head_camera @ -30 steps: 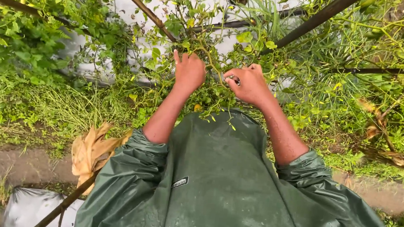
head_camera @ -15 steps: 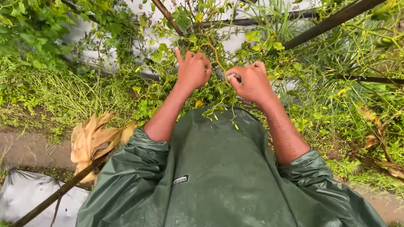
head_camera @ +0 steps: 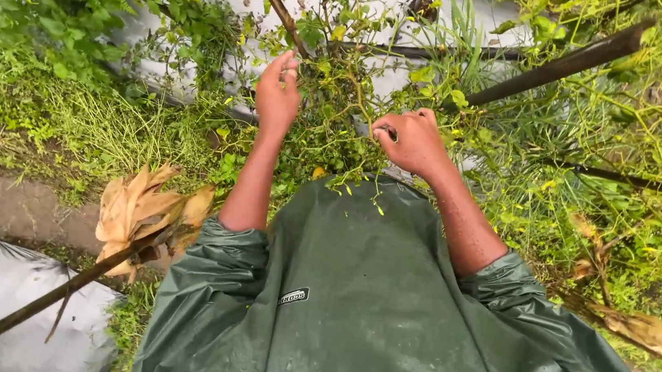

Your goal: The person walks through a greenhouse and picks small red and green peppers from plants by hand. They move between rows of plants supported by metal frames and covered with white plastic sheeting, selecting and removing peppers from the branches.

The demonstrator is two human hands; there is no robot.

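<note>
Wet, overgrown ground fills the view: grass, weeds and pale plastic sheeting (head_camera: 197,57) under a leafy climbing vine (head_camera: 339,105). Dark poles (head_camera: 556,68) cross above the vine, their ends cut off by the frame edge.

Left hand (head_camera: 277,94) is raised at the vine's left side, fingers loosely extended and slightly curled against thin stems; whether it pinches anything, cannot tell, leaves hide the fingertips. Right hand (head_camera: 411,141) sits at the vine's right side, closed into a fist around a thin stem or small part of the vine; what exactly is inside is too small to make out.

Green rain jacket (head_camera: 367,313), beaded with water, covers the lower frame below the vine. Dried brown leaves (head_camera: 140,207) hang on a stick left of the jacket.

Compared with half a second earlier, the hands have spread apart and the left has lifted higher.
</note>
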